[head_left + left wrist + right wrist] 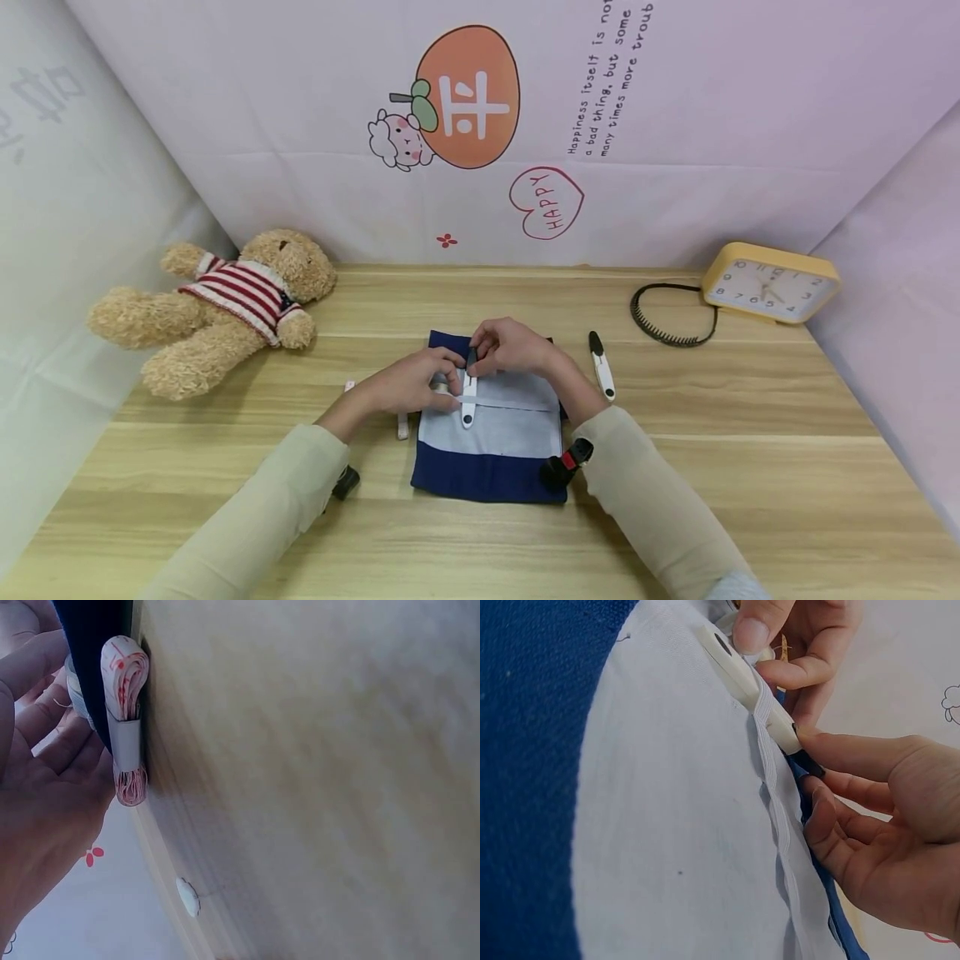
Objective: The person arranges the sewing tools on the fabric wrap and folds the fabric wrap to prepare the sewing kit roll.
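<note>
A fabric case (pixel 487 477), navy outside with a pale lining, lies unfolded on the wooden table. White thread snips (pixel 468 404) with a black end pass under the elastic band (pixel 769 761) sewn across the lining. My right hand (pixel 513 346) pinches the snips at their black end. On the other side, my left hand (pixel 412 379) holds the elastic band beside the snips between thumb and finger. A small pale spool (pixel 78 694) shows by the left fingers at the case's edge. Just outside that edge is a folded tape measure (pixel 124 727), white with red marks.
A second pair of white and black snips (pixel 602 367) lies right of the case. Beyond it are a black toothed headband (pixel 670 337) and a yellow clock (pixel 772 283). A teddy bear (pixel 240 304) in a striped top lies at the back left, before the white backdrop (pixel 300 125).
</note>
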Motion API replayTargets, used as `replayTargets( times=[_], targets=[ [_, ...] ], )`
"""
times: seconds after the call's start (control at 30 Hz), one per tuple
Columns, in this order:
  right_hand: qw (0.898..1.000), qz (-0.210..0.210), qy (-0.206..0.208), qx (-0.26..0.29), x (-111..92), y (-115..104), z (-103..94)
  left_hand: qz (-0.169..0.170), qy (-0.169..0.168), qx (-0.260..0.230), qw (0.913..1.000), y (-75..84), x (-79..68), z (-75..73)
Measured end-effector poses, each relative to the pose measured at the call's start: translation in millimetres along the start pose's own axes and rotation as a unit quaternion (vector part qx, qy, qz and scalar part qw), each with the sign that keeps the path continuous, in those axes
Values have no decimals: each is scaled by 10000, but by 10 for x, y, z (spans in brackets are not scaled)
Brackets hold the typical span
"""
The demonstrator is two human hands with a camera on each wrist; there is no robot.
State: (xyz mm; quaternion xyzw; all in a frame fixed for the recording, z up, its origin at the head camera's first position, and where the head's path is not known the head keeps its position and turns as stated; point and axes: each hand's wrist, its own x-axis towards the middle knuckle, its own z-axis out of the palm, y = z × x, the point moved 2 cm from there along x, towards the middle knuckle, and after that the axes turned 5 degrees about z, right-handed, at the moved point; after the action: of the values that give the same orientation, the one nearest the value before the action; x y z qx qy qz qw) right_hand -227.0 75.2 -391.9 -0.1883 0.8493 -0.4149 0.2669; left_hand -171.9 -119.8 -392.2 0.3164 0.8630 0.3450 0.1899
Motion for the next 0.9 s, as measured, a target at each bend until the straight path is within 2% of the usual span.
replayTargets(
  times=[0.27, 0.7, 0.9],
  targets=[
    [9991, -11, -82, -417, -17, -19, 11, 19, 20, 26, 10000, 6, -5, 1],
    [9990, -137, -104, -424, -60, -10, -8, -23, 102, 107, 9999, 64, -10, -6],
    [9983, -359, 64, -449, -132, 1, -120, 43, 175, 132, 9998, 72, 6, -7]
  ],
)
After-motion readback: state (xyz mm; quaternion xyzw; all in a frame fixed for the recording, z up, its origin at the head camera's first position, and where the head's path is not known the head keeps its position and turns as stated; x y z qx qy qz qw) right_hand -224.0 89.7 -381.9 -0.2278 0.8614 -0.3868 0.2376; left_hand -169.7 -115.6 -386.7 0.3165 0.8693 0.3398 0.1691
